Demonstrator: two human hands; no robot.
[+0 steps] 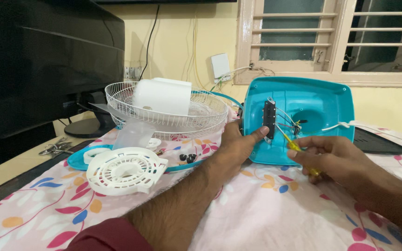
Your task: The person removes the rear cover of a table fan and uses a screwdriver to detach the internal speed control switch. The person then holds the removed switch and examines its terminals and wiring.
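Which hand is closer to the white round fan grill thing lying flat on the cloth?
Left. The left hand grips the turquoise base, just right of the white round grille. The right hand, holding a yellow screwdriver, is farther right.

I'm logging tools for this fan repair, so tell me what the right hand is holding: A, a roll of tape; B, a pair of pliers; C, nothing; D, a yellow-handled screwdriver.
D: the right hand grips a yellow-handled screwdriver, its tip toward the wiring inside the turquoise base.

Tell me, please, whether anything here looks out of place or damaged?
The teal fan base stands on edge, opened, with loose wires exposed. The white grille and other parts lie scattered on the floral cloth.
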